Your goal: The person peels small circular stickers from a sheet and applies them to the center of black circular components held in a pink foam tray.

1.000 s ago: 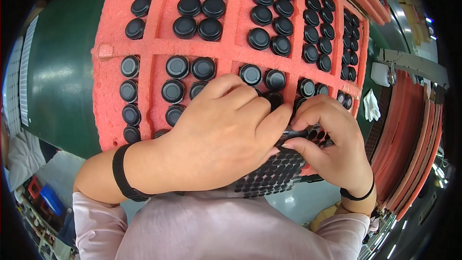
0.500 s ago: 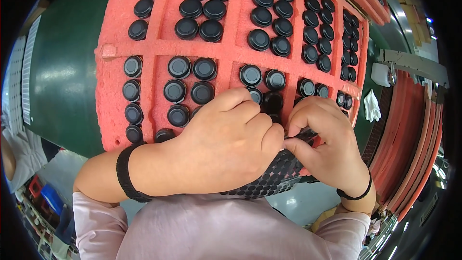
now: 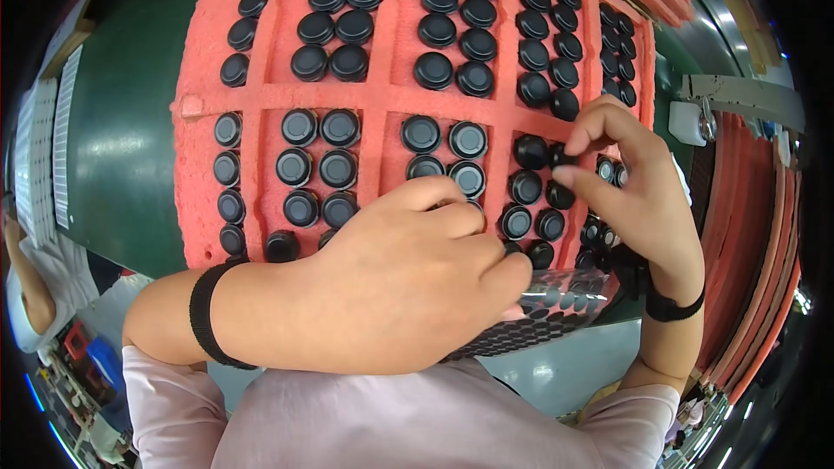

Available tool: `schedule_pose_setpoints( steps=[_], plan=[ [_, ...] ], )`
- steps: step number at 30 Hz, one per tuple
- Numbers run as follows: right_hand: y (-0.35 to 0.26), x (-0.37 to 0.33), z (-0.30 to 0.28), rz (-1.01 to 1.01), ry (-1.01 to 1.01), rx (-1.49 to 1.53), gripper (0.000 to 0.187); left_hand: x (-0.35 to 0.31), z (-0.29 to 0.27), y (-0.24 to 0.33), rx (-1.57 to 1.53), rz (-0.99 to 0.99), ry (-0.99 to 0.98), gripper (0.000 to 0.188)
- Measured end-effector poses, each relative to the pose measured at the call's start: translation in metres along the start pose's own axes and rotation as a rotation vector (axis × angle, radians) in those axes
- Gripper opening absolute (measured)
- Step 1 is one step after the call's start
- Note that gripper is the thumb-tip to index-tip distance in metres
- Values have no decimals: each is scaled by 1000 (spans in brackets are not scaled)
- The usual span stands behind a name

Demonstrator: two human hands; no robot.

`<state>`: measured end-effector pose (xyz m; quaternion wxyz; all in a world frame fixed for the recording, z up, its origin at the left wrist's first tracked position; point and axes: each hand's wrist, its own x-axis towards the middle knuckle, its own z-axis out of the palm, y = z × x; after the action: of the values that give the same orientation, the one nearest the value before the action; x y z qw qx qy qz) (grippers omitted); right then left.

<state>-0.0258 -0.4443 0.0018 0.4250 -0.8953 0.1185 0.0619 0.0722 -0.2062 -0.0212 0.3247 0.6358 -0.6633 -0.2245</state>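
Note:
My left hand (image 3: 417, 282) is closed on the edge of a clear plastic sheet (image 3: 560, 282) that carries rows of black round stickers (image 3: 512, 336). The sheet hangs over the near side of a pink foam tray (image 3: 373, 97). My right hand (image 3: 638, 182) is further right, with finger and thumb bent around the top of a black round part (image 3: 563, 155) in the tray. Whether a loose sticker sits between those fingertips I cannot tell. Near my left hand, several parts show grey ringed tops, such as the grey-topped part (image 3: 467, 140); its fingers partly hide others.
The tray lies on a green table (image 3: 130, 148), its dividers separating groups of black parts. A stack of pink foam sheets (image 3: 738, 243) stands at the right, below a grey metal bar (image 3: 747, 108). Another person's arm (image 3: 30, 282) shows at the far left.
My right hand has moved away from my left, up and right, to a part in the tray. My left hand has shifted slightly down and right, and more of the clear sheet shows.

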Motion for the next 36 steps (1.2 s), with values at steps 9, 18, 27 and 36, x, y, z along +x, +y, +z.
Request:
schedule_pose_setpoints(
  steps=[9,18,27,36],
  plan=[
    [26,12,6,114,-132,57,8,29,18,-21,209,58,-44,34],
    [29,12,-3,159,-78,204,7,30,22,-29,210,70,-20,34],
    [34,-30,-37,29,215,477,7,25,14,-16,116,105,-13,34],
    [64,-120,-44,143,400,475,14,5,12,56,210,283,11,32]
  ],
)
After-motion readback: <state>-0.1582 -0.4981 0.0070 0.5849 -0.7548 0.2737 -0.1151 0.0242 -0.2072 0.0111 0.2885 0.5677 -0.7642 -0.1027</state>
